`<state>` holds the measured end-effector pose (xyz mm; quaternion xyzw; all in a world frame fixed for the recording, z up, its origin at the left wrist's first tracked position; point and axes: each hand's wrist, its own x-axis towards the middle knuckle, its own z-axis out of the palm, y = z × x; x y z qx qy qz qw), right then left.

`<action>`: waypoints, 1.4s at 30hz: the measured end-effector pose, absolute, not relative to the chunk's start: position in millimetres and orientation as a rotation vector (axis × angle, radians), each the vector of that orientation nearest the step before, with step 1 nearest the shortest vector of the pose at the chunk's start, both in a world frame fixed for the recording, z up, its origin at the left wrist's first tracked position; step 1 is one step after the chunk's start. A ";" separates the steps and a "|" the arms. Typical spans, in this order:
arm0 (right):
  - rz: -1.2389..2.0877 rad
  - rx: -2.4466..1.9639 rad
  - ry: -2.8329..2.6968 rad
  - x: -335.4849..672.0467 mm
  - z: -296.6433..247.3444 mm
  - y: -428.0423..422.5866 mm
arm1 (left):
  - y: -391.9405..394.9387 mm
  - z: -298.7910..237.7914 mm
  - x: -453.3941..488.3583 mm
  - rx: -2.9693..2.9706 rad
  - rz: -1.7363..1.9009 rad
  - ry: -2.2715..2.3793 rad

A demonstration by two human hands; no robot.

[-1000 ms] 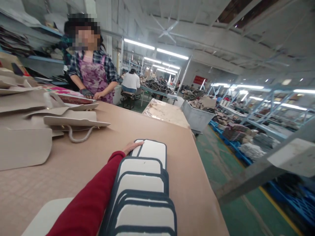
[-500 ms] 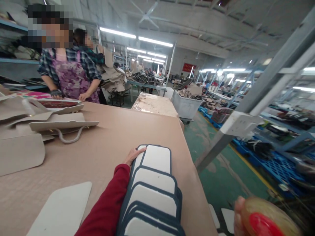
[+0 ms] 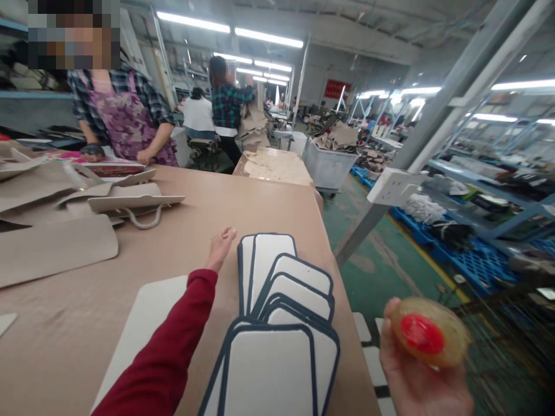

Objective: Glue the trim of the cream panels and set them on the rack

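A fanned-out stack of white panels with dark blue edges (image 3: 271,370) lies along the right side of the table. Just off the far left corner of that stack, my left hand (image 3: 222,247) is raised with its fingers loosely bent and apart, holding nothing. Under my left forearm rests a plain off-white panel (image 3: 139,320). Beyond the table's right edge, my right hand (image 3: 427,387) grips a rounded, translucent amber container (image 3: 455,332) with a red patch on the side facing me. What kind of container it is cannot be made out.
Beige bag pieces with handles (image 3: 104,199) are heaped at the table's left. A co-worker in a purple apron (image 3: 125,115) stands at the far side. A slanted metal post with a socket box (image 3: 392,188) rises at the right. More white panels (image 3: 373,364) sit below the table edge.
My left hand has let go of the panel stack and moved left. The near panels now lie more spread out. My right hand has risen into view with the amber container.
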<state>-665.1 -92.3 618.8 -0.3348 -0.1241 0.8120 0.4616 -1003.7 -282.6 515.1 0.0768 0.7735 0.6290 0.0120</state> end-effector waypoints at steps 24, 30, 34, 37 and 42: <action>2.115 -0.543 -0.604 -552.0 651.2 -139.5 | -333.8 534.3 -793.3 1.491 0.911 2.827; 2.126 -0.589 -0.603 -533.9 651.4 -132.8 | -331.3 571.5 -778.8 1.174 1.154 2.713; 2.082 -0.600 -0.547 -521.8 643.7 -116.9 | -353.3 609.8 -738.1 1.092 1.404 2.280; 2.056 -0.509 -0.549 -512.7 637.0 -105.7 | -368.7 600.5 -698.6 0.828 1.673 2.025; 2.027 -0.450 -0.614 -500.4 627.0 -93.8 | -376.0 547.0 -633.5 0.349 1.885 1.766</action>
